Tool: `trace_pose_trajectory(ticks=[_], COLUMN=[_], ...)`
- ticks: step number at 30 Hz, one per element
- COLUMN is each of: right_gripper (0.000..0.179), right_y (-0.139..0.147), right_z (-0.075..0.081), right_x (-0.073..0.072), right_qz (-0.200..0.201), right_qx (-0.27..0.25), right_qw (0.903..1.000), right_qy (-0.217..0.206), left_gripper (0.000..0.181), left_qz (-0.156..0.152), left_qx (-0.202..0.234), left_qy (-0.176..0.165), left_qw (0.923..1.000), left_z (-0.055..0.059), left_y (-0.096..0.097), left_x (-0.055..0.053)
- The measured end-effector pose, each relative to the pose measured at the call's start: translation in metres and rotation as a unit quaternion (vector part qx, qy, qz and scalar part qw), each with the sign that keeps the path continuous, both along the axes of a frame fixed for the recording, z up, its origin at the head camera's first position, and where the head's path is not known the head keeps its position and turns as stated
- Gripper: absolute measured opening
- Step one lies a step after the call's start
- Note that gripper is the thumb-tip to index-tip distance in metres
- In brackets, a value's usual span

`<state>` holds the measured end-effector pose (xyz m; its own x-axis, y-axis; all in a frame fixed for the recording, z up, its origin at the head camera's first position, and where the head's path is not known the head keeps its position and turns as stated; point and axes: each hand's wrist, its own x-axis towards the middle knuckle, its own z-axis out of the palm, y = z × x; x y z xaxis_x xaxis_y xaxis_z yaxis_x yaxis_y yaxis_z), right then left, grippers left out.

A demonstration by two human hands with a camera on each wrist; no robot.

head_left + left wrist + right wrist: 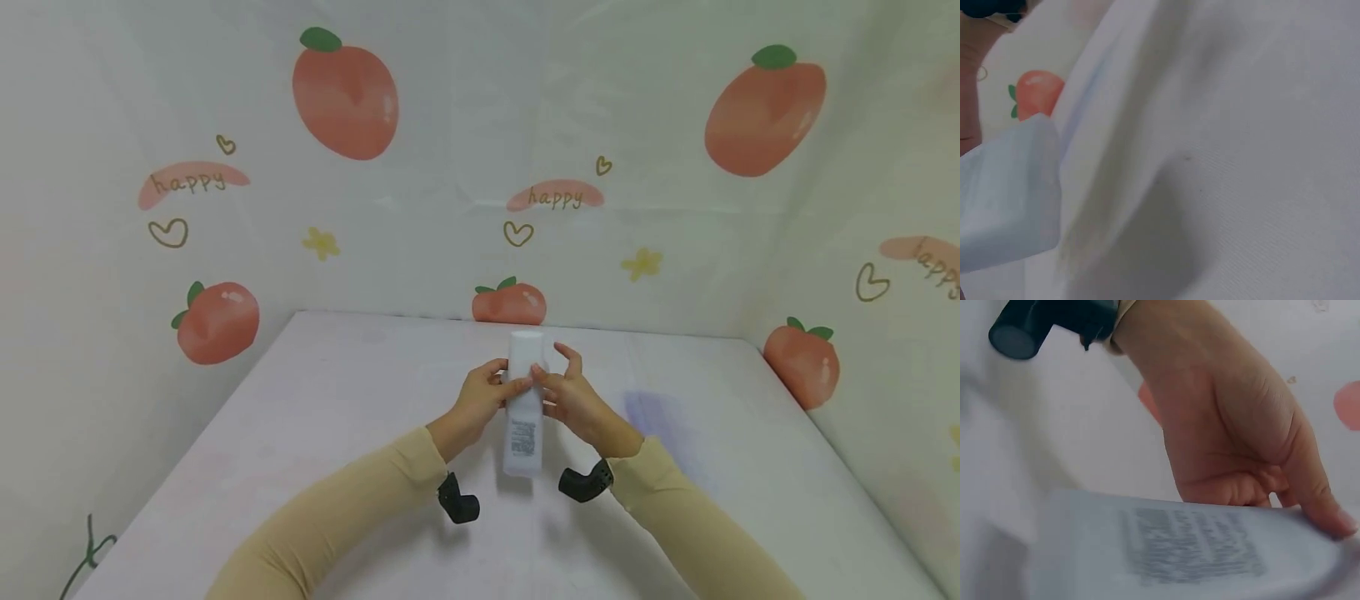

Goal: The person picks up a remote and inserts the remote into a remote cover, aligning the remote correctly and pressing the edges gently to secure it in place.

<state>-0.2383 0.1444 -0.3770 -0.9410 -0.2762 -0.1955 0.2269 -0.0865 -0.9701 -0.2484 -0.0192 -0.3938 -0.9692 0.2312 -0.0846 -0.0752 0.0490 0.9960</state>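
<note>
A white bottle (522,408) with grey printed text on its lower part is held above the table in the head view, its narrower top end pointing away from me. My left hand (476,402) grips its left side, the thumb lying across the front. From the other side my right hand (579,403) holds it with the thumb pressed on the front and the index finger raised off it. The right wrist view shows the text block (1194,547) blurred; the left wrist view shows the bottle's base end. Several fingertips are hidden behind the bottle.
The table (360,392) has a white cover with a faint purple patch (656,417) at right. Behind it hangs a white curtain (450,108) printed with fruit and "happy". A green cord (92,550) shows at lower left. Black wrist cameras (588,482) sit under both wrists.
</note>
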Motion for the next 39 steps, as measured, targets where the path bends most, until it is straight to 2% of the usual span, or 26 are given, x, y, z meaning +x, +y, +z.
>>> trace_pose_trajectory(ticks=[2, 5, 8, 9, 12, 15, 16, 25, 29, 35, 39], right_gripper=[0.061, 0.038, 0.021, 0.018, 0.019, 0.021, 0.021, 0.014, 0.015, 0.016, 0.018], right_y=[0.000, -0.002, -0.010, -0.014, -0.023, -0.026, -0.026, -0.024, -0.023, -0.023, -0.022], right_z=[-0.004, -0.009, -0.013, -0.013, -0.013, -0.011, -0.010, -0.003, 0.000, -0.002, -0.006], right_x=[0.002, 0.005, 0.007, 0.007, 0.006, 0.003, 0.001, -0.015, -0.023, -0.028, -0.023], right_qz=[-0.011, -0.024, -0.084, -0.107, -0.170, -0.197, -0.203, -0.221, -0.224, -0.207, -0.183], right_qx=[-0.043, -0.074, -0.081, -0.078, -0.066, -0.062, -0.062, -0.068, -0.070, -0.050, -0.049], right_qw=[0.9988, 0.9961, 0.9922, 0.9903, 0.9826, 0.9776, 0.9763, 0.9706, 0.9688, 0.9734, 0.9791], right_qy=[-0.022, -0.040, -0.043, -0.039, -0.035, -0.039, -0.043, -0.067, -0.081, -0.085, -0.074], left_gripper=[0.044, 0.043, 0.044, 0.044, 0.046, 0.050, 0.051, 0.055, 0.054, 0.052, 0.052], left_qz=[0.018, 0.035, 0.039, 0.039, 0.035, 0.032, 0.031, 0.001, -0.001, -0.002, -0.004], left_qx=[0.010, 0.012, 0.005, 0.000, -0.009, -0.022, -0.023, -0.040, -0.044, -0.054, -0.059], left_qy=[0.004, 0.010, 0.012, 0.012, 0.006, -0.004, -0.007, -0.046, -0.047, -0.045, -0.045], left_qw=[0.9998, 0.9993, 0.9992, 0.9992, 0.9993, 0.9993, 0.9992, 0.9981, 0.9979, 0.9975, 0.9972], left_z=[0.000, 0.001, 0.003, 0.008, 0.011, 0.014, 0.011, 0.015, 0.015, 0.013, 0.013], left_y=[-0.001, -0.001, 0.001, 0.002, 0.004, 0.004, 0.004, -0.001, -0.003, -0.005, -0.005], left_x=[-0.002, -0.002, -0.002, 0.001, 0.001, 0.001, -0.002, 0.005, 0.007, 0.009, 0.008])
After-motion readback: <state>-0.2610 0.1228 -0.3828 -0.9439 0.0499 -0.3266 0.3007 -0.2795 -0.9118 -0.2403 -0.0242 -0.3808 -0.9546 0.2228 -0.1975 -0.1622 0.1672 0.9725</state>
